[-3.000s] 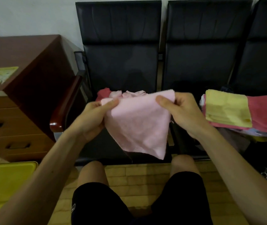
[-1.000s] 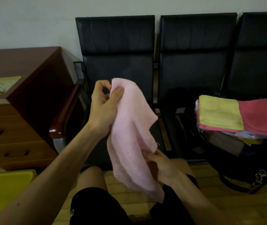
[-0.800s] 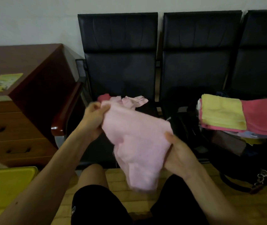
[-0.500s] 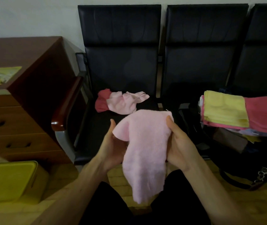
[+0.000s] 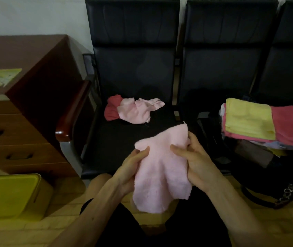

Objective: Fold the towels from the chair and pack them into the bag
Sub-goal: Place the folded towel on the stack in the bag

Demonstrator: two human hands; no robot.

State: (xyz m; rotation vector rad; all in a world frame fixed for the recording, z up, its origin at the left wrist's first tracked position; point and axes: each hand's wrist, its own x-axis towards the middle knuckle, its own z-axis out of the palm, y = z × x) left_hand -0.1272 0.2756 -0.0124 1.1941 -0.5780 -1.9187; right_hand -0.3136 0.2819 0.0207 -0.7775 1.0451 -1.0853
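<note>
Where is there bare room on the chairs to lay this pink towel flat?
The front half of the left seat is bare, in front of the crumpled towels and right of the wooden armrest. The next seat is crowded: black bag and folded towel stack.

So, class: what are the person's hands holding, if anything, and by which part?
A light pink towel: the left hand pinches its left edge, the right hand grips its right edge; the rest hangs down.
</note>
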